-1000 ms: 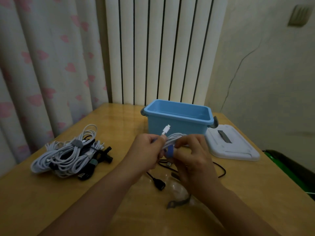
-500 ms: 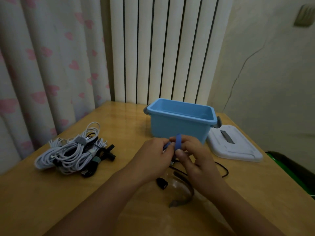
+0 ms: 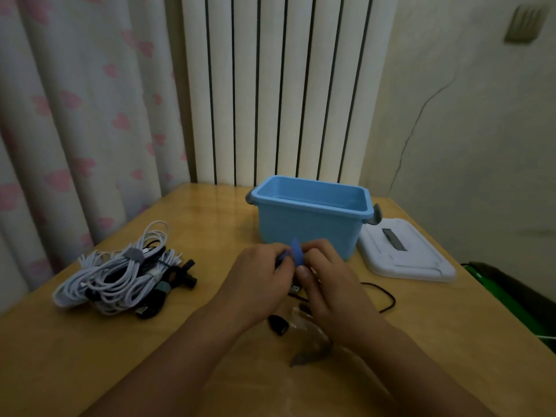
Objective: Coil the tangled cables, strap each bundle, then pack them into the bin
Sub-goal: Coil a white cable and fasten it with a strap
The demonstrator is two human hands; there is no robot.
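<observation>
Your left hand (image 3: 258,281) and right hand (image 3: 328,284) meet in front of the blue bin (image 3: 310,224), both pinching a blue strap (image 3: 297,256) around a bundle hidden by your fingers. The remaining tangled cables (image 3: 120,275) lie on the table (image 3: 90,356), well to your left.

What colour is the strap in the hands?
Blue, the strap pinched between both hands, seen in the head view.

The bin (image 3: 310,224) is set mid-table (image 3: 90,356), the lid (image 3: 406,254) laid just right of it. The cable pile (image 3: 120,275) is left well apart, far left.
</observation>
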